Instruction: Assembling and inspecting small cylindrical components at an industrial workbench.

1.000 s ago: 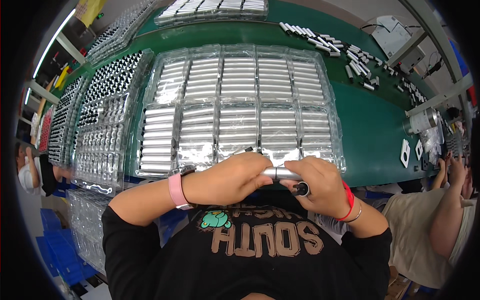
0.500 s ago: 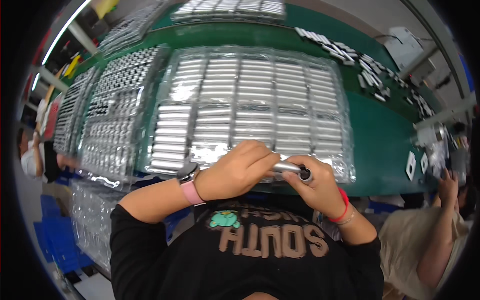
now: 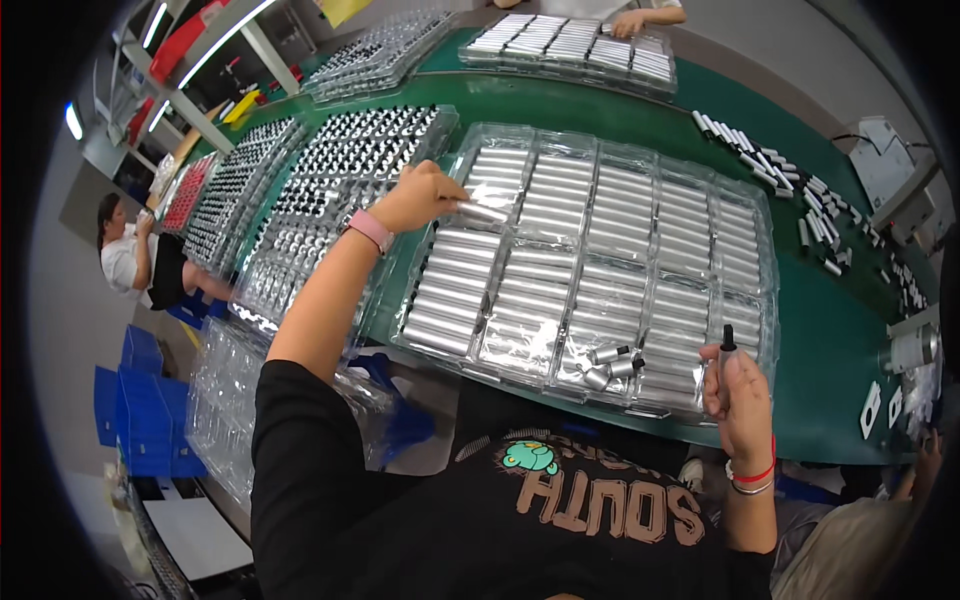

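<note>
My left hand (image 3: 420, 197) reaches to the near edge of the upper-left compartment of a clear plastic tray (image 3: 508, 232). Its fingers are closed on one end of a silver tube (image 3: 483, 211). Rows of similar tubes fill the tray's compartments. At the tray's right front corner, my right hand (image 3: 740, 400) is closed around a short grey cylinder with a black tip (image 3: 728, 342), held upright. A few short silver pieces with black ends (image 3: 614, 366) lie loose on top of the tubes near the front of the tray.
Trays of black-tipped parts (image 3: 345, 165) stand to the left. Behind, another person's hand (image 3: 630, 22) touches a second tray of tubes (image 3: 570, 45). Loose tubes (image 3: 750, 155) lie scattered at the back right. Another person (image 3: 140, 255) sits at the far left.
My hands were together on a silver tube over the tray's front edge. They have parted: the left moved up and left, the right moved right. The view has shifted, and small silver pieces now show.
</note>
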The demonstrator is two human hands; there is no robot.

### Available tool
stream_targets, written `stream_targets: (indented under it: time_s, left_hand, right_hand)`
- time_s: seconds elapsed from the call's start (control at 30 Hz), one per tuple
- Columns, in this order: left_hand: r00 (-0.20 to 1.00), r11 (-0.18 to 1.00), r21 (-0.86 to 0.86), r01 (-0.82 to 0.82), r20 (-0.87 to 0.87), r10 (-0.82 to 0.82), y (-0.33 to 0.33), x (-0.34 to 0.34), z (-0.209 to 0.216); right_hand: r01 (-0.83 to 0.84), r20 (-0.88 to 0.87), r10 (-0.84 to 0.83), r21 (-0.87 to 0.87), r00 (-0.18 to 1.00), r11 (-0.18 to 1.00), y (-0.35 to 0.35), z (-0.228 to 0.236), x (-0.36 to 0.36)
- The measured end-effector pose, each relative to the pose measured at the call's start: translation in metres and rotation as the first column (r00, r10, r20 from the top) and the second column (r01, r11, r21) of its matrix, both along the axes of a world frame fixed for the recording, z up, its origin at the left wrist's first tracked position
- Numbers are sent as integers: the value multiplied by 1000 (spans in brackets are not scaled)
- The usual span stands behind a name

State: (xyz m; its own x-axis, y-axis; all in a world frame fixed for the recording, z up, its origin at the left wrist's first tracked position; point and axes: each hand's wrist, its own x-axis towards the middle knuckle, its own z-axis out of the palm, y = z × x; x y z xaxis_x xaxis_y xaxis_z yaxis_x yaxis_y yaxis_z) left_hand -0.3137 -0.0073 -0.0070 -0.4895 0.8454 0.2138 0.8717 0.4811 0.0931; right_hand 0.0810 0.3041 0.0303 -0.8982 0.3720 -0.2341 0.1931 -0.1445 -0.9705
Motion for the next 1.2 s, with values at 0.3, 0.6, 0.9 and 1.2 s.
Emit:
stream_targets:
  time_s: [0.3,0.6,0.9,1.2]
  left_hand:
    - [886,889,35,457,-109,-451,99,115,46]
    - [744,740,-78,668,107,-660,120,187,12]
    - [737,735,-99,671,-25,-676,123,193,18]
    - [802,857,185,481,301,-516,120,194,30]
  right_hand:
    - [-120,-118,23,-941,993,316,22,-14,-2]
    - [-40,-49,-10,-907,999,419,15,-25,2]
    - [66,6,-92,-742,996,668,7,-13,4]
    - [104,-64,-118,-191,991,976,-11,-1,2]
